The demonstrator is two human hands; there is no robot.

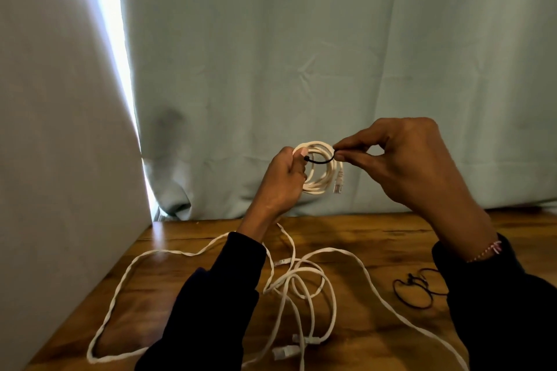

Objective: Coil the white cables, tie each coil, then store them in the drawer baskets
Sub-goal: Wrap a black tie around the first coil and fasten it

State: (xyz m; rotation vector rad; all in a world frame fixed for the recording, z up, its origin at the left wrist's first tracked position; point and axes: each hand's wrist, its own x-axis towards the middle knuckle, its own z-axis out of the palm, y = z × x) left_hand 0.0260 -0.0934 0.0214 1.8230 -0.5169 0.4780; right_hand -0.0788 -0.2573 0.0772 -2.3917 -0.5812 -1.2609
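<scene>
Head view. Your forearms in dark sleeves [211, 304] cover parts of the loose white cables [301, 280] on the wooden table [376, 238], so you cannot count how many cables lie there or follow any one from end to end. The tangle runs off the lower edge of the picture, and your right sleeve hides part of the spare black ties [413, 289] to its right. No drawer or basket is in view.

Above the table's far edge, in front of the pale green curtain [301, 39], your left hand [283, 181] grips a small white coil [319, 172], fingers curled round its left side. The coil has several tight turns, and a clear plug hangs at its right side. A black tie [319, 161] stretches across the coil's upper part. Your right hand [401, 159] pinches the tie's right end between thumb and forefinger; the other fingers are curled loosely. Whether the tie is fastened cannot be made out.
</scene>
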